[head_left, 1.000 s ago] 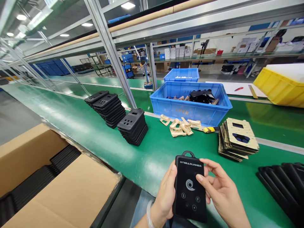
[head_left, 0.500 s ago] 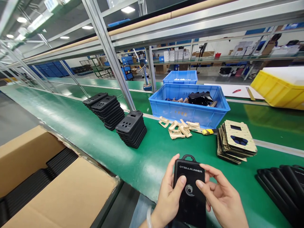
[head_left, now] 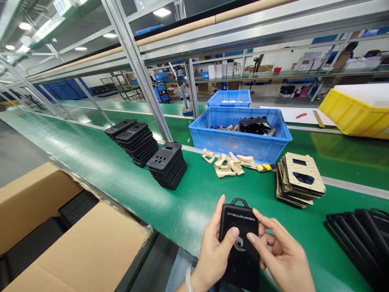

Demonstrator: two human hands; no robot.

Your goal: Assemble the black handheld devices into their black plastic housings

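A black plastic casing [head_left: 241,263] with "OTSEARUNNER" lettering, a round logo and a loop at its top is held over the bench's near edge. Around its left side wraps my left hand [head_left: 214,247], the thumb pressed on the front face. My right hand [head_left: 281,251] grips the right edge, its thumb beside the logo and its index finger at the top corner. The casing's lower end runs out of the picture. To the right fans a row of similar black casings [head_left: 358,243]. Beyond the hands lies a stack of cream-backed panels [head_left: 304,174] with cutouts.
Crumpled peeled backing pieces [head_left: 227,164] and a yellow utility knife [head_left: 266,167] lie before a blue bin [head_left: 240,140]. Stacked black covers [head_left: 167,162] stand left on the green bench [head_left: 127,178]. An open cardboard box [head_left: 91,243] is at lower left, a yellow crate [head_left: 358,113] far right.
The view has shifted very slightly, and the casing and both hands sit a little further left in the picture. Both hands keep the same hold.
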